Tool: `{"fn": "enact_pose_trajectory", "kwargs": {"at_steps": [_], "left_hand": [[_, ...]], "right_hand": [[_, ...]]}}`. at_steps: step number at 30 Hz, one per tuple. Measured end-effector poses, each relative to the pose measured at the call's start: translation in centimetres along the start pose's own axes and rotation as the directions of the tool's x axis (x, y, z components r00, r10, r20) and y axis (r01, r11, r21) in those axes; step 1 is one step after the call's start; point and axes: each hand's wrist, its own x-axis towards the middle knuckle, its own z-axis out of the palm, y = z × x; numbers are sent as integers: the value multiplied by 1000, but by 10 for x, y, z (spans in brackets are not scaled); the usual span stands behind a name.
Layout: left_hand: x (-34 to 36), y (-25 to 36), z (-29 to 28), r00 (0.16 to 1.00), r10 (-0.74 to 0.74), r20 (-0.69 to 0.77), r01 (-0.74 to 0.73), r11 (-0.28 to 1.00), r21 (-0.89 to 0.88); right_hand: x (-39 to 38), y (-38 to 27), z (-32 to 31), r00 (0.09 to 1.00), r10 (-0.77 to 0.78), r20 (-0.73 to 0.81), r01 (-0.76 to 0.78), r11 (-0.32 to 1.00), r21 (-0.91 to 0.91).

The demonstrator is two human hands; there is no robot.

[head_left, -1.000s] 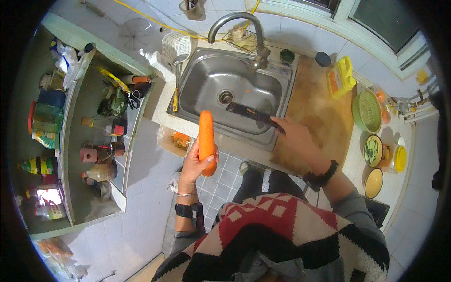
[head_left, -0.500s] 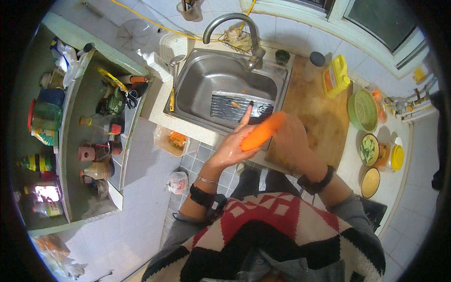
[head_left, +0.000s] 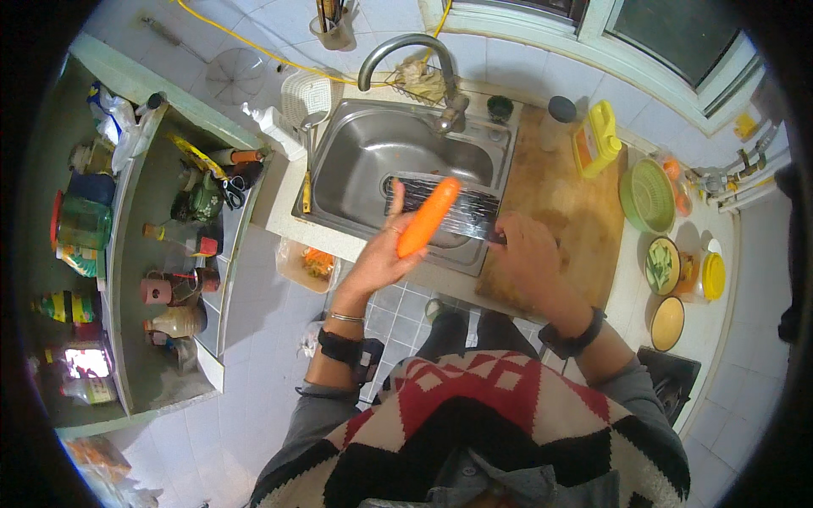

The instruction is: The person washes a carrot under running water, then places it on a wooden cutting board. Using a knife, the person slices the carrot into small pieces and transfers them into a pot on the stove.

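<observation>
left hand (head_left: 381,256) gripping carrot (head_left: 429,218), long axis forward-right of grip | right hand (head_left: 527,250) gripping cleaver (head_left: 474,216), blade leftward of grip, toward carrot

From here I see both forearms (head_left: 611,354) reaching forward — the left hand (head_left: 378,261) with one finger (head_left: 396,198) stretched ahead, the right hand (head_left: 527,254) gripping, its back upward.

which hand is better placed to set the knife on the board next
Likely the right hand: it grips the knife beside the board, while the left hand holds the carrot.
</observation>
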Motion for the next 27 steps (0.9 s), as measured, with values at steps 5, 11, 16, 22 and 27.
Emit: {"fn": "enact_pose_trajectory", "kwargs": {"at_steps": [5, 11, 16, 22, 27], "left_hand": [[-20, -41, -30, 968, -155, -195, 115, 972, -203], [-33, -58, -34, 903, -405, -145, 300, 833, -464], [-2, -44, 20, 879, -477, -5, 388, 720, -575], [61, -33, 115, 806, -518, 286, 435, 191, -880], [94, -35, 190, 803, -522, 288, 293, -75, -953]], "right_hand": [[-4, 6, -12, 987, 159, 17, -158, 986, -52], [-29, 41, -12, 889, 456, 47, -457, 876, 156], [-98, 89, -8, 768, 610, 197, -627, 778, 36], [-172, 111, -20, 588, 785, 195, -799, 527, 290], [-197, 110, -52, 584, 805, 108, -790, 532, 306]]}}
